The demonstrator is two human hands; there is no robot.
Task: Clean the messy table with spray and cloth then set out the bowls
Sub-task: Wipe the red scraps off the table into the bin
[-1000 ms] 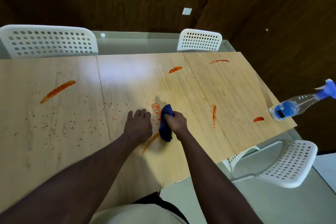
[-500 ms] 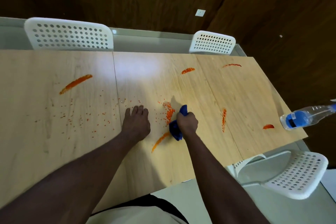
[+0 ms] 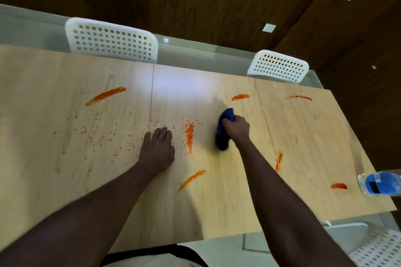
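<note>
One blue cloth (image 3: 224,131) is gripped in the right hand (image 3: 237,129), fingers curled round it, and it is pressed onto the table (image 3: 314,136) a little right of centre. The left hand (image 3: 159,147) is laid flat on the wood with fingers straight, and nothing is held in it. Between the two hands, one dense streak of orange crumbs (image 3: 189,136) is seen. Loose orange specks (image 3: 97,134) are scattered to the left of the left hand. Six orange smears (image 3: 106,95) are counted across the tabletop: three along the far side, one near the front between the arms, and two to the right of the right arm. One spray bottle (image 3: 379,182) is seen lying at the table's right end, cut off by the frame. Three white perforated chairs (image 3: 112,41) are counted: two behind the table, one at the near right corner.
</note>
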